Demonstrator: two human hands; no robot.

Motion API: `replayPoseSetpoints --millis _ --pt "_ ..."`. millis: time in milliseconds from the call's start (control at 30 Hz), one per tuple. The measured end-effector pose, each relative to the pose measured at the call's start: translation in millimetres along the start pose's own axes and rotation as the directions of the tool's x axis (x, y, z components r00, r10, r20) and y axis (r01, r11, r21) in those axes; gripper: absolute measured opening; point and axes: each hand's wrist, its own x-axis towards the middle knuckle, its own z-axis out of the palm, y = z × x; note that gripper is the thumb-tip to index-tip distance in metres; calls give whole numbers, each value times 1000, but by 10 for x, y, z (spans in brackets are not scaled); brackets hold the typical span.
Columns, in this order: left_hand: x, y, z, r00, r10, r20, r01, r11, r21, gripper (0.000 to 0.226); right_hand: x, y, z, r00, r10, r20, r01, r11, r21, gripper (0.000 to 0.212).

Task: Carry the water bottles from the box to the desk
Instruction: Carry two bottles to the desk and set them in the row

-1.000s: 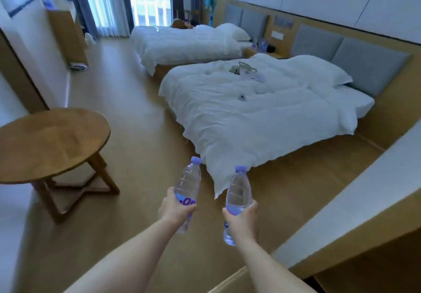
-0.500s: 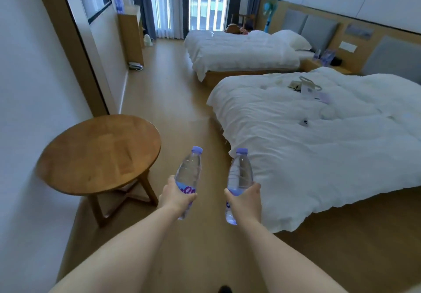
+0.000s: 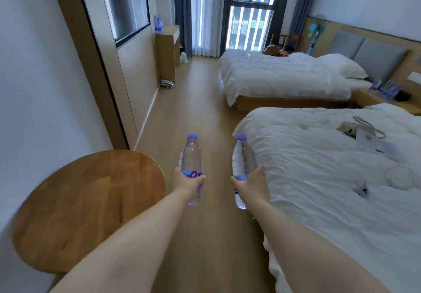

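- Left hand (image 3: pixel 185 182): fingers wrapped round the labelled middle of a clear plastic water bottle with a purple cap (image 3: pixel 191 167). This left bottle is upright and in the air, just beyond the far edge of the round wooden side table (image 3: pixel 86 206).
- Right hand (image 3: pixel 251 185): thumb and fingers curled round the lower body of a second clear plastic water bottle with a purple cap (image 3: pixel 242 167). This right bottle is upright with a slight tilt, farther from the side table, above the wooden floor (image 3: pixel 193 115) at the edge of the near bed with white bedding (image 3: pixel 330 178).
- The two bottles are apart, side by side at like height.
- Wooden desk (image 3: pixel 167 49): against the wall well beyond the side table, near the curtained window (image 3: pixel 227 14); a pack of purple-labelled bottles (image 3: pixel 158 24) on its top.
- Second white bed (image 3: pixel 284 74): beyond the near bed.
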Motion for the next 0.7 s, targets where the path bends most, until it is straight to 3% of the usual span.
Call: replayPoseSetpoints --millis 167,400,500,700 --pt "1068 474 173 995 79 -56 -76 996 51 66 1093 -449 388 999 -39 16 39 999 24 62" --pt "3052 919 169 990 140 1 -136 963 232 65 2784 -923 1215 999 -22 40 26 995 -100 67" --pt "3819 1292 164 989 151 -4 -144 947 289 65 3484 -1296 1514 999 41 16 -40 998 -46 68" --pt "5041 1915 354 987 160 -27 -147 953 266 64 4644 -1887 1958 999 37 5 -37 999 6 66"
